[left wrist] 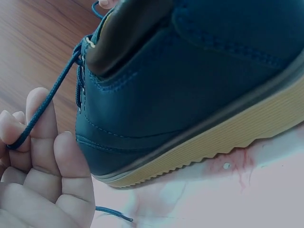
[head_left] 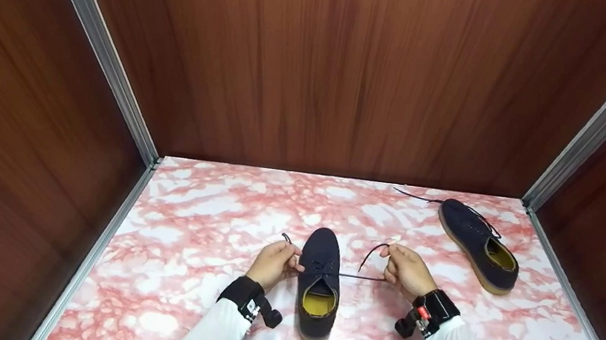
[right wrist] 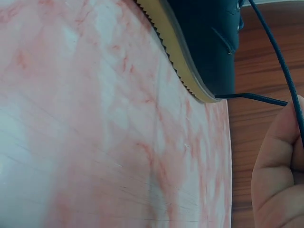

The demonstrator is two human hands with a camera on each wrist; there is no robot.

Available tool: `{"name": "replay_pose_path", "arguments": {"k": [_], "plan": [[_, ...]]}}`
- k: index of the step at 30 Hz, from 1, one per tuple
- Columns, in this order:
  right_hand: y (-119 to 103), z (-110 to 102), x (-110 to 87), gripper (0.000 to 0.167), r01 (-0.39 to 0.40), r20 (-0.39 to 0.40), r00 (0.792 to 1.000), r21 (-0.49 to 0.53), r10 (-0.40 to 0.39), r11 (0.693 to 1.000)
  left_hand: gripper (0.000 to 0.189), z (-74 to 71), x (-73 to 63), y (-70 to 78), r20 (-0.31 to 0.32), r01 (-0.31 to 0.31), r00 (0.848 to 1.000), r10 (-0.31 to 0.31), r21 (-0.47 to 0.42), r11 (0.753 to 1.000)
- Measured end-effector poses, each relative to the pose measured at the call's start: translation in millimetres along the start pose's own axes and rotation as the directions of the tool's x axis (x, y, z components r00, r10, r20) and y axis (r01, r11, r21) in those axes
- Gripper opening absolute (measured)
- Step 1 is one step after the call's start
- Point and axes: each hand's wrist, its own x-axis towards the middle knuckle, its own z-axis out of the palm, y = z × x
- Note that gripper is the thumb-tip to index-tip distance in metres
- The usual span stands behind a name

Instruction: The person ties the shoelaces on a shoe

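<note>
A dark navy lace-up shoe (head_left: 322, 248) with a tan ridged sole stands upright on the tabletop, toe pointing away from me. At its left side my left hand (head_left: 273, 261) pinches one shoelace (left wrist: 57, 85), which runs from the top of the lacing to the fingers. That lace's loose tip dangles below the hand in the left wrist view. To the right of the shoe, my right hand (head_left: 408, 269) grips the other shoelace (head_left: 362, 277), stretched straight out sideways. Its free end (right wrist: 251, 96) curves back from those fingers toward the shoe. Yellow lining shows in the shoe's opening.
A matching navy shoe (head_left: 472, 239) lies at the back right, its laces loose and trailing. The red-and-white marbled tabletop (head_left: 183, 277) is bounded by brown wood-grain panels (head_left: 316, 66) at the back and both sides, with metal strips along the corners.
</note>
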Motion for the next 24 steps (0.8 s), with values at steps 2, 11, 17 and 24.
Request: {"name": "replay_pose_path", "arguments": {"k": [2,11,17,24], "plan": [[0,1,-0.3,0.031,-0.007,-0.022,1.000,-0.015,0.007,1.000,0.022,0.6,0.0,0.1,0.000,0.001,1.000,-0.001,-0.004,1.000],[-7,7,0.7,0.030,-0.017,-0.054,0.998,-0.009,0.016,1.000,0.024,3.5,0.2,3.4,-0.036,-0.003,0.999,0.003,0.002,1.000],[-14,10,-0.8,0.027,-0.010,-0.027,1.000,0.013,0.011,1.000,0.026,5.7,-1.4,6.4,-0.034,-0.023,0.999,0.024,0.021,1.000],[-17,9,-0.8,0.028,-0.015,0.051,0.999,0.001,0.015,1.000,0.030,6.7,-0.2,7.0,-0.029,-0.078,0.996,0.080,0.040,0.996]]}}
